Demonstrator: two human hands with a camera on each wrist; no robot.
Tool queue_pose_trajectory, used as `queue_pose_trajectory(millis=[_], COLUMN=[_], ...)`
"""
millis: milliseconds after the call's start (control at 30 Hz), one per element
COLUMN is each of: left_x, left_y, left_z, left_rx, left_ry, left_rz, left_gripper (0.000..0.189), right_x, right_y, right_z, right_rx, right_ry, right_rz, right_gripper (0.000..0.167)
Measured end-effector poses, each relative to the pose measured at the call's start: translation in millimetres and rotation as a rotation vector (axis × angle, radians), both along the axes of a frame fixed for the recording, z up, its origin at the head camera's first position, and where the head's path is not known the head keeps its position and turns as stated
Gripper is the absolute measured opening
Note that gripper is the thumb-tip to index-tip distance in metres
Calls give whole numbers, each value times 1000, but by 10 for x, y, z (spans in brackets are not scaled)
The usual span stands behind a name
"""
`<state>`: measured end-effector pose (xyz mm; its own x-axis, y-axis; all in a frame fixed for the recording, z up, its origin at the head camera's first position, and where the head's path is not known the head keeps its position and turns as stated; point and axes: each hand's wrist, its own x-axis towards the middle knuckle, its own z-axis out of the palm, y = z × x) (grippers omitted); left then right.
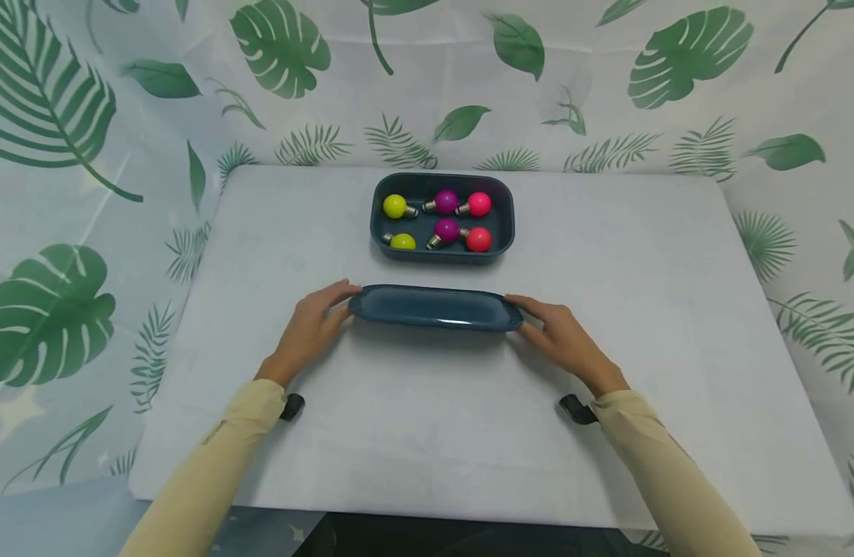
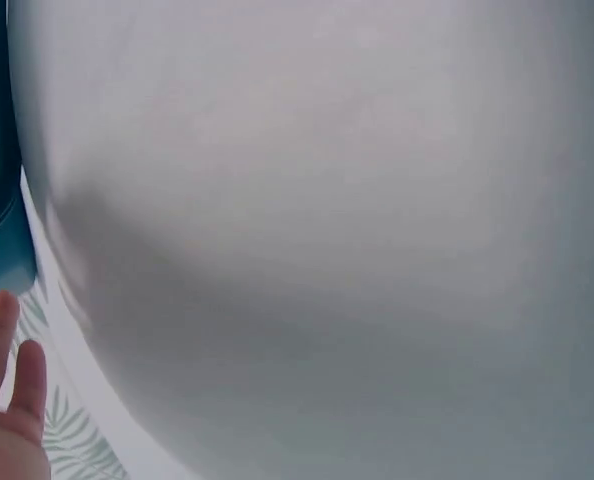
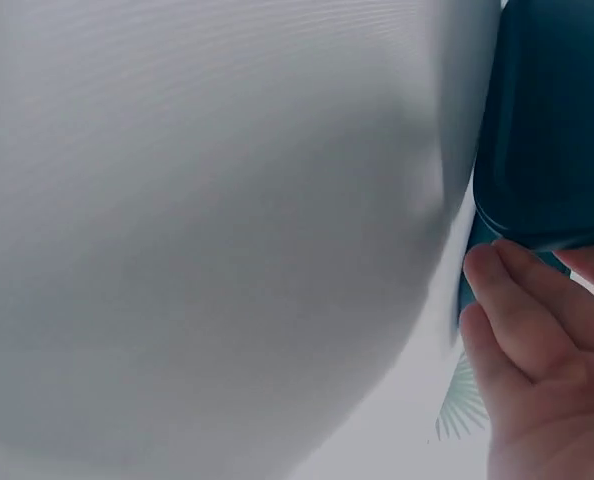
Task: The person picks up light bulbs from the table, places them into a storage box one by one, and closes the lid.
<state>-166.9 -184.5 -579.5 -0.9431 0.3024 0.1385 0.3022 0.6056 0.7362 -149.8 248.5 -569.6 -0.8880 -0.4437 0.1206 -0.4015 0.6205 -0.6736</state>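
2 hands (image 1: 315,325) (image 1: 562,336) gripping lid (image 1: 435,308), fingertips hidden

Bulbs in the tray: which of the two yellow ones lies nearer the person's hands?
The front-row yellow bulb, at the tray's left end; the other yellow bulb lies behind it in the back row.

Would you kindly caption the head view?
Both hands, left hand and right hand, hold a lid before a bulb-filled tray.

A white table (image 1: 678,325) stands before a pale cloth backdrop (image 1: 121,155) printed with green leaves.
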Motion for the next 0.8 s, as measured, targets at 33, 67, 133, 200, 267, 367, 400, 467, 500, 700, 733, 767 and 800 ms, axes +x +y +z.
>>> queue_pose_trajectory(millis=[33,67,133,200,267,367,400,467,500,700,733,767,800], left_x=[-15,-33,-66,-107,-158,-266,-310,-412,-472,-825,-877,-932,-983], left_y=[15,31,72,115,155,210,228,262,279,373,391,408,426], left_z=[-5,-5,21,66,125,229,275,376,427,832,902,962,1018], left_rx=[10,22,47,78,119,180,199,227,234,258,256,250,244], left_ry=[43,82,145,182,186,171,163,157,158,139,132,127,121], left_rz=[10,15,34,61,94,147,163,190,204,281,288,296,299], left_gripper=[32,29,22,19,22,28,29,30,31,35,35,36,37], right_x=[-6,-15,-39,-77,-131,-236,-282,-381,-439,-833,-898,-964,-1034], right_y=[-5,-11,-28,-50,-73,-118,-136,-179,-197,-295,-309,-322,-331], right_z=[-8,-11,-2,36,93,204,247,351,404,802,873,941,1003], right_rx=[-5,-13,-33,-58,-73,-96,-102,-112,-117,-110,-117,-122,-127], right_ry=[52,108,205,271,298,280,267,243,232,169,152,137,123], right_rz=[-4,-13,-36,-61,-85,-125,-137,-158,-168,-241,-256,-272,-284], right_gripper=[40,35,24,16,10,12,13,17,20,31,32,33,33])
